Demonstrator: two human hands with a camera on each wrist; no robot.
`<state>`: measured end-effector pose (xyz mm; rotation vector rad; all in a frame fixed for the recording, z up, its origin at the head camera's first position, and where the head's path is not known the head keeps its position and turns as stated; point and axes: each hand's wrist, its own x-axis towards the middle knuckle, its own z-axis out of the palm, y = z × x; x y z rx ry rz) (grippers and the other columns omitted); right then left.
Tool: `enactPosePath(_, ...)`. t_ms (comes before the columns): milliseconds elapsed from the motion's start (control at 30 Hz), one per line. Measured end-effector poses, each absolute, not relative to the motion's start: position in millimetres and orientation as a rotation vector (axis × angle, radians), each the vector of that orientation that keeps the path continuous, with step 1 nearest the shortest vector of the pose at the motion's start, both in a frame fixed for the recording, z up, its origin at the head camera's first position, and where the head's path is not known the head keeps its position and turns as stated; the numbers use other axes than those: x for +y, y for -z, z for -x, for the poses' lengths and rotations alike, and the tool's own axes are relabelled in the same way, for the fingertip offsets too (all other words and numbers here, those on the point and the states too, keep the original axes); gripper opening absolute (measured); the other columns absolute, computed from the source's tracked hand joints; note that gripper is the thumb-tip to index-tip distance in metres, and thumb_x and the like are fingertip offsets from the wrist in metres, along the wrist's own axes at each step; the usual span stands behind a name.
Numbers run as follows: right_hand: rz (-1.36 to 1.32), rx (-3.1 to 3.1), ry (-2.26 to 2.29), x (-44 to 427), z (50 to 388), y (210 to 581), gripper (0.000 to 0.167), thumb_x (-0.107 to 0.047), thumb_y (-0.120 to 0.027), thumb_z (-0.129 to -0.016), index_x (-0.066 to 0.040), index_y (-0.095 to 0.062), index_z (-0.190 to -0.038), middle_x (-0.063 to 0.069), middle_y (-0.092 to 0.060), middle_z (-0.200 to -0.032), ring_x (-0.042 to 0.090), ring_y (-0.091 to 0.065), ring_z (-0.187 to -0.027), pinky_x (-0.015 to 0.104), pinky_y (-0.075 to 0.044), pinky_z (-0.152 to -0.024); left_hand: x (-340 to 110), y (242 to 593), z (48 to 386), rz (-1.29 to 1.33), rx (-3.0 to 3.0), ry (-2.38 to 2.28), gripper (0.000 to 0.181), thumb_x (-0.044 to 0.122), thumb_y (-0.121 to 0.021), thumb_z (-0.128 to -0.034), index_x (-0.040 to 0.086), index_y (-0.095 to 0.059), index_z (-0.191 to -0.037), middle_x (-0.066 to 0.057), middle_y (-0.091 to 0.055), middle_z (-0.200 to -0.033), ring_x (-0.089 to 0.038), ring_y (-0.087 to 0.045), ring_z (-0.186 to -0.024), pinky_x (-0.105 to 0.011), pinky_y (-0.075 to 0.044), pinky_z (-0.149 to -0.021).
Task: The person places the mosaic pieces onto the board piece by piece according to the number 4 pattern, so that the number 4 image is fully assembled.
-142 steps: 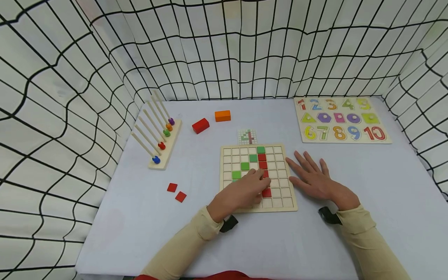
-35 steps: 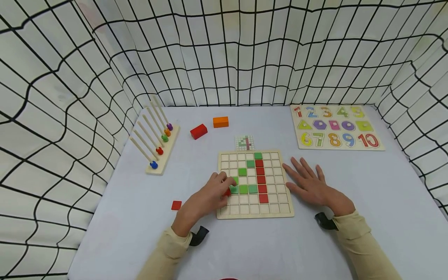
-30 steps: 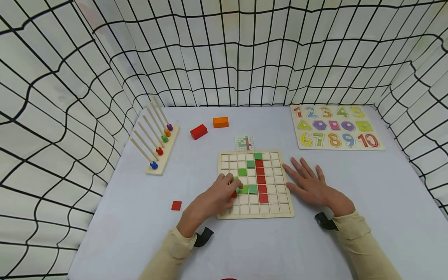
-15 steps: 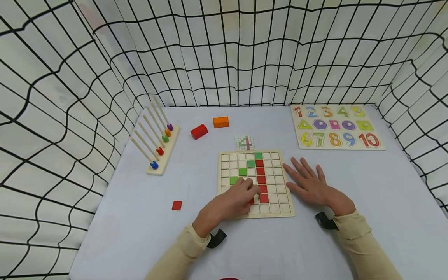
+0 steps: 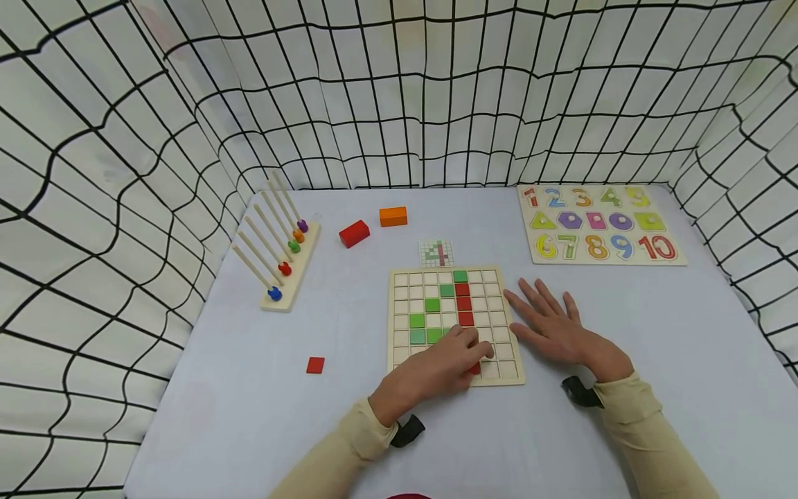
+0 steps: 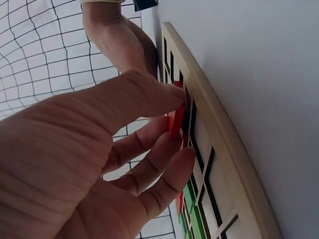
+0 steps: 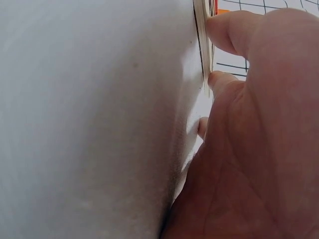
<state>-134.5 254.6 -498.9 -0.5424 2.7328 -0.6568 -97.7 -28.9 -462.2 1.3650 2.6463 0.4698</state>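
My left hand [image 5: 436, 364] pinches a red square tile [image 6: 176, 119] between thumb and fingers, low over the wooden grid board [image 5: 395, 277]. In the left wrist view the tile stands tilted at a cell near the board's front edge. Green tiles [image 5: 416, 321] form a slanting line and a row; a column of red tiles [image 5: 463, 303] runs down the board, its lower part hidden by the hand. My right hand [image 5: 555, 329] lies with fingers spread on the table, thumb and index fingertip touching the board's right edge. Another red tile [image 5: 315, 365] lies left of the board.
A small pattern card [image 5: 436, 254] lies behind the board. Further back are a red block [image 5: 354, 233] and an orange block [image 5: 393, 216]. A peg stand [image 5: 290, 277] with coloured beads is at left, a number puzzle [image 5: 601, 225] at back right. Black netting surrounds the table.
Over the last seconds my left hand has picked up one of the two loose red tiles and carried it rightward across the board to the red column's lower end. My right hand stays put.
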Motion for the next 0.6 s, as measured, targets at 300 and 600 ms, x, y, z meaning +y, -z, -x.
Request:
enactPosePath(300, 0.517, 2.743, 0.613, 254, 135, 502, 0.069, -0.054, -0.045, -0.110, -0.032, -0.022, -0.172, 0.012, -0.007, -0.182, 0.042, 0.005, -0.168, 0.077, 0.011, -0.123, -20, 459, 91, -1.446, 2.734, -0.334, 0.023, 0.007, -0.071, -0.0995, 0.016, -0.065, -0.120, -0.001, -0.062, -0.104, -0.017, -0.057, -0.102, -0.022, -0.049, -0.089)
enactPosePath(600, 0.486, 2.700, 0.579, 247, 134, 486, 0.070, -0.051, -0.047, -0.110, -0.023, -0.026, -0.171, 0.016, -0.008, -0.182, 0.046, 0.005, -0.167, 0.079, 0.010, -0.123, -19, 456, 87, -1.412, 2.751, -0.269, 0.023, 0.008, -0.070, -0.1003, 0.018, -0.067, -0.121, 0.001, -0.066, -0.104, -0.015, -0.059, -0.100, -0.019, -0.049, -0.084)
